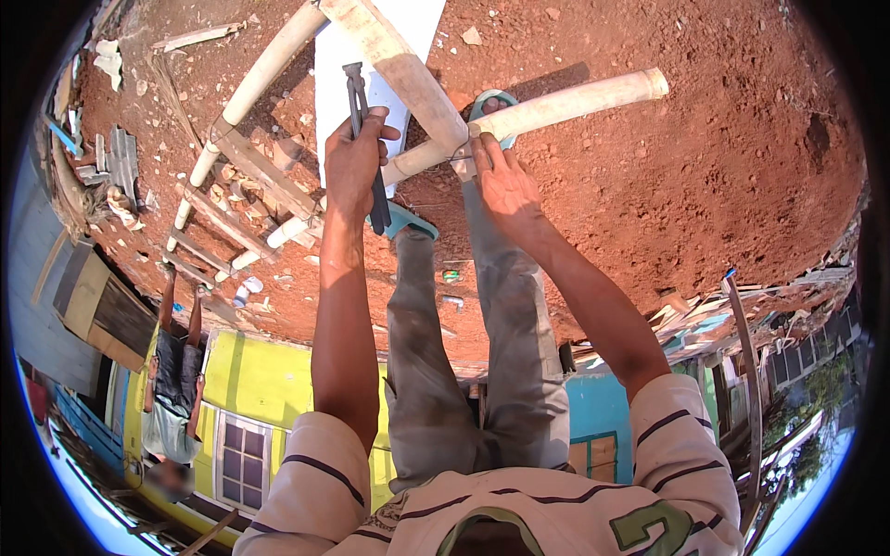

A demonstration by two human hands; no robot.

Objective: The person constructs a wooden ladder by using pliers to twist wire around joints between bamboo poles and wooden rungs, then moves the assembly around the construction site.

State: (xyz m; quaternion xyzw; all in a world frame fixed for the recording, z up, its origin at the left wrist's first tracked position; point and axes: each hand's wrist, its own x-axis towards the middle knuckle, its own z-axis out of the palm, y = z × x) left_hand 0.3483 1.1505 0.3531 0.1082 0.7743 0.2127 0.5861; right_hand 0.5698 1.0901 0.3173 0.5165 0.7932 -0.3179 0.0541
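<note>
My left hand point(354, 167) is closed around the dark handles of long pincers point(356, 93), whose jaws point away from me. Just right of it, a pale bamboo pole point(584, 100) runs sideways and meets a thicker flat-sided pole point(403, 69) at a joint. A thin dark wire point(456, 158) shows at this joint. The fingers of my right hand point(508, 190) are closed on the bamboo pole beside the joint; its thumb is partly hidden. A white board point(371, 97) lies beneath the pincers and the thicker pole.
A ladder-like bamboo frame point(206, 165) extends toward the left, where another person point(176, 361) stands with hands at its end. My feet, in blue-green sandals point(414, 221), stand on reddish soil point(723, 176). Stones and wood scraps lie around; a yellow-green house wall point(255, 371) is behind.
</note>
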